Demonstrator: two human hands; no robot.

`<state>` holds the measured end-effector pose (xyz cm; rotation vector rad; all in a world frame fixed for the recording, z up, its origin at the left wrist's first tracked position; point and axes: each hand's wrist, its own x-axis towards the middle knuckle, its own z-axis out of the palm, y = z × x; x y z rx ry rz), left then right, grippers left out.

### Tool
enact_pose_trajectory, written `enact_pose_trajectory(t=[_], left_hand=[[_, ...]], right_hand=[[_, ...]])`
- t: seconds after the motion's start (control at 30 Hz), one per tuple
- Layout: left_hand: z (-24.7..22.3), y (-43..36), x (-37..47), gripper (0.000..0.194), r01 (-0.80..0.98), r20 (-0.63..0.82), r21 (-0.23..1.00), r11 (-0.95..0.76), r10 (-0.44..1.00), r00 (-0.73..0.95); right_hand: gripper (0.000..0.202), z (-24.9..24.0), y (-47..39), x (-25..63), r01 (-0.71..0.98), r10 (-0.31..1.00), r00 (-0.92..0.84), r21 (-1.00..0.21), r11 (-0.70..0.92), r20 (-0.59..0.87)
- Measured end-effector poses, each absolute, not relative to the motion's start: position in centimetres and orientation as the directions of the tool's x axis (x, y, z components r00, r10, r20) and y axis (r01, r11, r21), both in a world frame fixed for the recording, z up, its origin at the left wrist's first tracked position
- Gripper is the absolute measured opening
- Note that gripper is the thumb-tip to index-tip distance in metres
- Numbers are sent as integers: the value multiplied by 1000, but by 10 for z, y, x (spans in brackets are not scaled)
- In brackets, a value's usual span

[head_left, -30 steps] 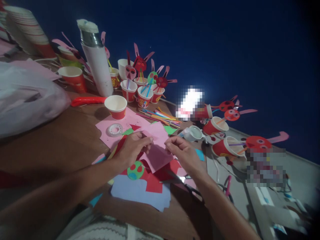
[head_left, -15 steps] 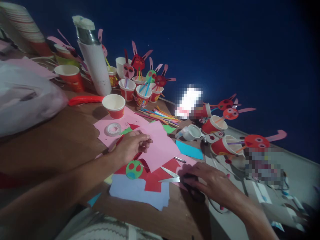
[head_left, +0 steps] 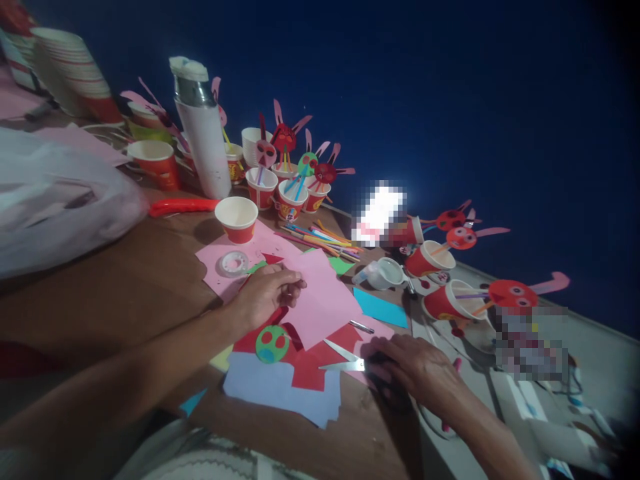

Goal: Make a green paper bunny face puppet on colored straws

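Note:
Between the thumb and fingers of my left hand [head_left: 273,293] is the edge of a sheet of pink paper [head_left: 323,297]. My right hand [head_left: 423,367] is closed around the dark handles of a pair of scissors [head_left: 350,361]. Their blades stand apart and point left, just below the pink sheet, not on it. A round green paper face [head_left: 273,344] with red eyes lies under my left wrist, on red paper [head_left: 309,373] and pale blue sheets [head_left: 273,393]. A pen [head_left: 361,327] rests right of the pink sheet.
A paper cup [head_left: 236,220] and a tape roll [head_left: 233,263] stand on pink paper behind my left hand. Farther back are colored sticks [head_left: 320,240], a white bottle [head_left: 203,140] and several cups holding paper rabbit heads [head_left: 285,138]. A plastic bag [head_left: 65,200] sits at left.
The view has shifted slightly, so the table's things appear a little lower and to the right. Both hands keep their holds on the pink paper and the scissors.

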<state>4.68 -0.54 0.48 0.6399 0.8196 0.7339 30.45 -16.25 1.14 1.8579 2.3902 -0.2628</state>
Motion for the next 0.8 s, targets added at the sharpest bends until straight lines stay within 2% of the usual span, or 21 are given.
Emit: enact_pose_trajectory(t=[0.17,0.37,0.43,0.57,0.67,0.8], left_hand=[[6,-5,46,6,-341,-408,741,579,790,458],[6,-4,47,9,-359,-395,741,568,800,451],[5,-3,48,9,-362,-387,747,558,807,446],[5,-1,47,7,-370,-374,759,536,824,426],[6,-1,46,8,-367,-377,761,536,824,423],[6,-3,47,9,-353,-390,762,543,820,419]], right_hand=[[31,15,-170,322,944,953,-283,-205,257,-108],[26,31,-166,316,879,983,-165,-463,112,-77],[26,35,-160,308,813,980,-173,-575,87,-96],[29,45,-154,307,621,935,-257,-783,-33,-244],[38,53,-156,317,486,931,-258,-867,-106,-258],[68,53,-153,316,322,914,-340,-940,-109,-222]])
